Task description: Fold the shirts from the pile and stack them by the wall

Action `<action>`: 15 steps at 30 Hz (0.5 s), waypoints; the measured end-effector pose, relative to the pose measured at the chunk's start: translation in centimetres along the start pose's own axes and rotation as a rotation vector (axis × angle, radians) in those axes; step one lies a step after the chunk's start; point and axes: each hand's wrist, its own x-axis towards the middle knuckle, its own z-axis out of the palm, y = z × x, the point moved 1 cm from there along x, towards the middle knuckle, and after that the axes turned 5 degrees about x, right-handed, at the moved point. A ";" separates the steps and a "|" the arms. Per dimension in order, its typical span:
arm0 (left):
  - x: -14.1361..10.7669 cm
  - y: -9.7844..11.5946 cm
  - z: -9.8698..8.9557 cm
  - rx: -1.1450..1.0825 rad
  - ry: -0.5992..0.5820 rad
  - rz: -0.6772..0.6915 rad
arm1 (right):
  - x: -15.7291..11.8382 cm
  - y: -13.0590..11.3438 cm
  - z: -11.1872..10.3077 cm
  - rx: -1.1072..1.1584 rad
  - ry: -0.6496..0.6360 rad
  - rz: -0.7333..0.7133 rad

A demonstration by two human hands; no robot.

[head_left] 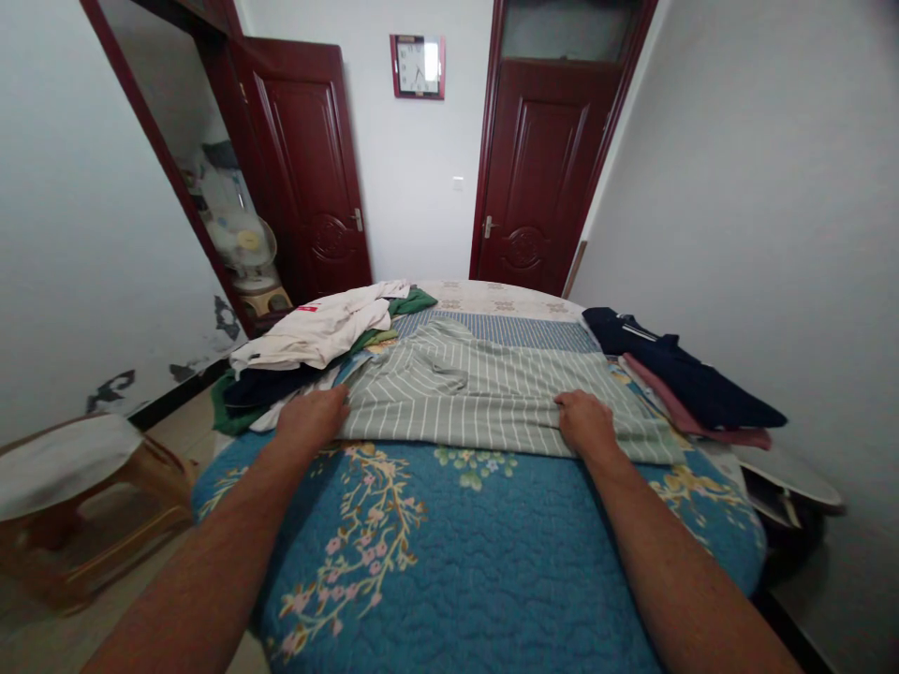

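Observation:
A grey-green garment with white stripes point(478, 388) lies spread across the bed's blue floral quilt point(449, 552). My left hand point(313, 417) pinches the garment's near left edge. At the near right edge my right hand point(585, 421) grips the cloth with fingers curled. Both forearms reach forward over the quilt.
A heap of white, green and dark clothes point(316, 342) lies at the bed's left. Folded navy and maroon garments point(685, 379) are stacked at the right, by the wall. A wooden stool point(77, 487) stands on the floor at left. Two dark red doors point(540, 168) face the bed.

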 end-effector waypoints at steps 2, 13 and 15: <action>-0.2 0.3 -0.7 0.020 -0.007 -0.014 | 0.2 1.0 -0.2 0.001 0.002 0.048; 6.2 8.9 -3.6 -0.166 0.305 0.337 | 0.9 0.0 -0.3 0.032 -0.009 -0.039; 8.1 11.2 -3.4 -0.166 0.266 0.377 | 0.9 0.0 -0.3 0.033 -0.026 -0.033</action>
